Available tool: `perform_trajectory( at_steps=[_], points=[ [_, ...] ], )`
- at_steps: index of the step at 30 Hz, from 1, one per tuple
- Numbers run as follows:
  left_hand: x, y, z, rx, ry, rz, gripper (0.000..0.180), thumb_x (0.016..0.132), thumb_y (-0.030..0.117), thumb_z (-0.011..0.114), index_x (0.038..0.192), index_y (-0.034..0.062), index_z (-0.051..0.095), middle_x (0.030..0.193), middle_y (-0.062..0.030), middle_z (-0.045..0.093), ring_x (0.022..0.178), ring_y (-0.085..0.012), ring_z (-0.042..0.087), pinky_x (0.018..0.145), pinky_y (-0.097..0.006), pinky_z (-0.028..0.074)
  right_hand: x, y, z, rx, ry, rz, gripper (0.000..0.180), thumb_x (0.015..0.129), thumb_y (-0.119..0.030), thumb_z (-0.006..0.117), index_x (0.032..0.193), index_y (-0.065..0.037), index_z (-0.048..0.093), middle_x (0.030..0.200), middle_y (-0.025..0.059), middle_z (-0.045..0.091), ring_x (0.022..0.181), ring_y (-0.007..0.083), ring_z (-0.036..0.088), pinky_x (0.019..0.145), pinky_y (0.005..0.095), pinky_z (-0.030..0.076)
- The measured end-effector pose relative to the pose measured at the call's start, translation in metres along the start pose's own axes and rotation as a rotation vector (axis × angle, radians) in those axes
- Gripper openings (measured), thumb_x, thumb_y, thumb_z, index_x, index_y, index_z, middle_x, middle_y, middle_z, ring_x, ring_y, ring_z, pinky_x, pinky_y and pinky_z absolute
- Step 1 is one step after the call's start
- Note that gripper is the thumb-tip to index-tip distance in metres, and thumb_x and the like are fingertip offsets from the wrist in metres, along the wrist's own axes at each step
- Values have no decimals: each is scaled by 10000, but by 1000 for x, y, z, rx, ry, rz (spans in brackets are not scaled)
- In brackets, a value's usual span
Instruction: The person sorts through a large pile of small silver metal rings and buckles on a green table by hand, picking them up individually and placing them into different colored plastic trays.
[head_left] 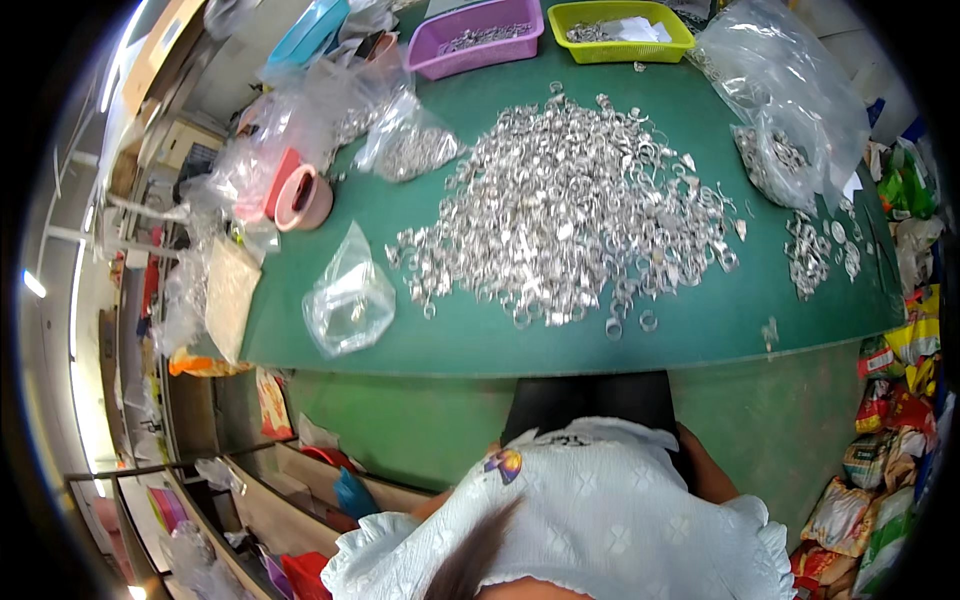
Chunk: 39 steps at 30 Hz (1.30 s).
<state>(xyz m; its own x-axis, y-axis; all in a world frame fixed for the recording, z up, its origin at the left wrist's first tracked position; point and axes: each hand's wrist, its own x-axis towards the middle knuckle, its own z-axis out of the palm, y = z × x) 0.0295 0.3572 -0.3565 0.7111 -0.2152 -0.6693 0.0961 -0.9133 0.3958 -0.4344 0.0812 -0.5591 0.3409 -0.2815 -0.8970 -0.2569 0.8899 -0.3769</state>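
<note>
A wide heap of small silvery metal rings (560,210) is spread over the middle of the green tabletop (450,345). Both my arms hang down beside my body, below the table's near edge. Part of my right arm (705,465) shows, and a bit of my left arm (430,505); both hands are hidden, so neither is seen touching the rings. Left of the heap lies a clear plastic bag (350,300) with a few small pieces in it. A smaller cluster of metal pieces (808,255) sits to the right.
At the far edge stand a purple basket (475,40) and a yellow-green basket (620,30), each holding metal pieces. A large clear bag (790,100) lies at the right back. Plastic bags and a pink cup (303,200) crowd the left side. Colourful packages (845,510) pile up at right.
</note>
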Motion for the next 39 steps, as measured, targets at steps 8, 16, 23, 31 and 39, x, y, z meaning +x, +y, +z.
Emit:
perform_trajectory(
  at_steps=[8,16,23,31,39],
  points=[
    [6,102,20,-155,-64,376,291,885,237,505,893,-21,640,740,-108,638,684,-183,579,626,-341,456,-18,-31,-21,-1014,72,-437,383,803,-237,541,1070,34,586,1076,249,590,1006,310,580,836,419,444],
    [-138,222,-26,-334,-250,748,255,891,164,537,1064,-19,575,919,-76,623,851,-138,567,799,-276,450,-242,-130,67,-757,8,-51,743,800,-625,484,1270,-54,424,1252,145,477,1126,202,446,734,349,462],
    [-177,278,-12,301,-445,841,408,817,326,631,962,-55,617,901,-202,635,813,-280,617,736,-356,472,-239,-113,50,-1142,179,-468,481,806,-387,502,1154,-54,512,1016,226,558,926,355,537,714,458,468],
    [-171,286,-50,-218,-492,396,276,847,267,618,748,11,646,656,1,580,592,-132,540,561,-297,431,-226,-166,71,-1481,205,-638,270,822,-203,488,1021,-46,579,799,235,624,752,412,615,656,502,493],
    [-195,228,-128,-666,-939,28,304,911,260,541,666,105,451,518,56,268,457,-63,255,421,-226,208,-299,-260,118,-1562,183,-834,233,734,-117,546,956,-54,581,771,203,633,709,394,620,636,501,500]
  ],
)
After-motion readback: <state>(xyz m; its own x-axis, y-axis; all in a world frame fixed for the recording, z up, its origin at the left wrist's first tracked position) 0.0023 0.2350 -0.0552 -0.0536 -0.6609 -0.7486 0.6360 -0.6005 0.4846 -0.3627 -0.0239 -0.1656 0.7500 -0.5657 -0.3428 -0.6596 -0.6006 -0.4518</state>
